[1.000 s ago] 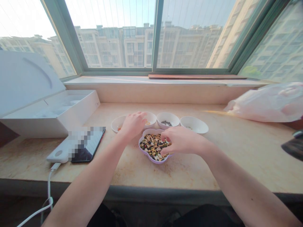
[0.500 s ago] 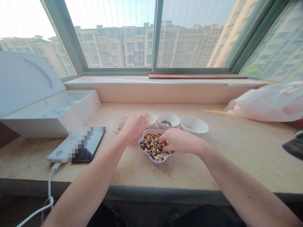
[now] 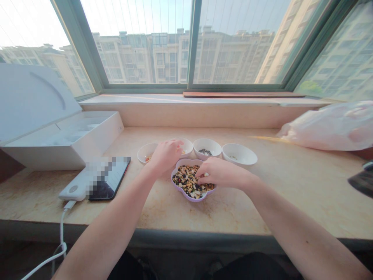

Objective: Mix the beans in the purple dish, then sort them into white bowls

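Note:
A purple scalloped bowl [image 3: 194, 199] stands near the front of the counter, filled with mixed beans and seeds [image 3: 186, 179] in black, yellow, white and a little red. My right hand [image 3: 223, 172] reaches in over its right side, thumb and fingers drawn together at the beans; what they pinch is too small to make out. Behind it, my left hand [image 3: 168, 153] is at a white bowl [image 3: 189, 144], fingers curled, their tips partly hidden. To its left, another white bowl [image 3: 142, 152] contains reddish and pale pieces. A third white bowl [image 3: 214, 144] holds dark seeds.
A fourth white bowl [image 3: 247, 154] with a few small bits stands right of the row. At left are an open white box [image 3: 96, 136], a phone [image 3: 121, 173] and a white power bank [image 3: 71, 190] with a cable [image 3: 61, 225]. A plastic bag [image 3: 329, 124] lies at right.
The thumb and fingers of my right hand have drawn closer together at the beans, and the hand has shifted slightly. My left hand stays in place.

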`<state>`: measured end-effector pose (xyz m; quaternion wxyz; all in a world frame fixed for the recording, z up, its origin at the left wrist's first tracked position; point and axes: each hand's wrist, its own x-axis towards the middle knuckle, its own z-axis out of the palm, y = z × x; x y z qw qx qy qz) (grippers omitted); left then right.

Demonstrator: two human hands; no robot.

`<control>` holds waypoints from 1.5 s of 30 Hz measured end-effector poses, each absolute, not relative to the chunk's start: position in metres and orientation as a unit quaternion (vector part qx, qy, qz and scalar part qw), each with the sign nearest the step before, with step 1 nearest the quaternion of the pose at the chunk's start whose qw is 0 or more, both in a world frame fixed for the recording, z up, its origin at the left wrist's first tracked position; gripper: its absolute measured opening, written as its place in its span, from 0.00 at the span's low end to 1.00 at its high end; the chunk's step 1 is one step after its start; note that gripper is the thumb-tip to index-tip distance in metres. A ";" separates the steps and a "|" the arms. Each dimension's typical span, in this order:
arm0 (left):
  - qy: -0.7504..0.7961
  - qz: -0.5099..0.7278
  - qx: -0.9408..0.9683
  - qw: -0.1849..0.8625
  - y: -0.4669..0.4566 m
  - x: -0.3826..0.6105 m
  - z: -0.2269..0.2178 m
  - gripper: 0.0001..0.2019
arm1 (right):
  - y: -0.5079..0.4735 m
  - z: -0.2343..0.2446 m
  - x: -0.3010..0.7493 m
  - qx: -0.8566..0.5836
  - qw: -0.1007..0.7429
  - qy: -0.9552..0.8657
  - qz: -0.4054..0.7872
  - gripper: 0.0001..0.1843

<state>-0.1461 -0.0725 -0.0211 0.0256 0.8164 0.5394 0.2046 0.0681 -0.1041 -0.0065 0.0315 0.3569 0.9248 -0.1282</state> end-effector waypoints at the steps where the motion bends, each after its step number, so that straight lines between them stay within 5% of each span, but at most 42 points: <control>1: 0.543 0.206 0.814 0.027 -0.072 -0.146 -0.021 0.16 | -0.104 -0.006 0.068 0.354 0.030 0.926 -0.133 0.13; 20: 0.469 0.273 0.835 0.088 -0.075 -0.146 -0.018 0.16 | -0.098 -0.008 0.074 0.413 -0.126 0.859 -0.274 0.16; 28: 0.355 0.307 0.831 0.299 -0.082 -0.131 -0.019 0.15 | -0.093 -0.013 0.071 0.444 -0.345 0.710 -0.424 0.24; 37: 0.336 0.354 0.713 0.503 -0.082 -0.127 -0.022 0.08 | -0.096 -0.016 0.067 0.424 -0.381 0.712 -0.410 0.23; 41: 0.378 0.354 0.733 0.441 -0.080 -0.130 -0.019 0.07 | -0.096 -0.018 0.068 0.399 -0.360 0.738 -0.408 0.16; 45: 0.464 0.325 0.789 0.238 -0.076 -0.147 -0.011 0.10 | -0.101 -0.011 0.070 0.410 -0.256 0.827 -0.287 0.04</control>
